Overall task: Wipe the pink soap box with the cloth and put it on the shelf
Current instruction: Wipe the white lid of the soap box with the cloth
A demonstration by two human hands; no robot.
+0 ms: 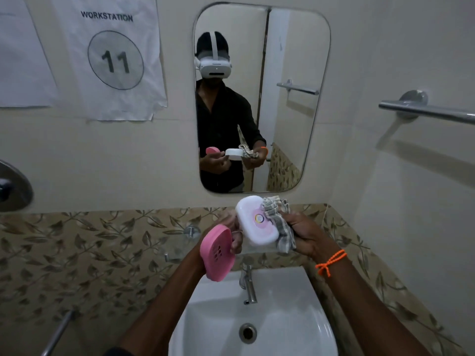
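The soap box is in two parts, both held above the sink. Its pink slotted tray (218,253) hangs tilted from my left hand (235,236), whose fingers also hold the left end of the white, pink-tinted lid (255,223). My right hand (304,236) grips a grey checked cloth (279,222) and presses it against the lid's right end. A round sticker shows on the lid. The mirror (295,98) repeats both hands and both parts.
A white sink (290,299) with a chrome tap (248,283) lies directly below my hands. Chrome towel bars stick out at the right (426,111) and lower left (59,332). A clear glass shelf (177,249) sits under the mirror, behind my hands.
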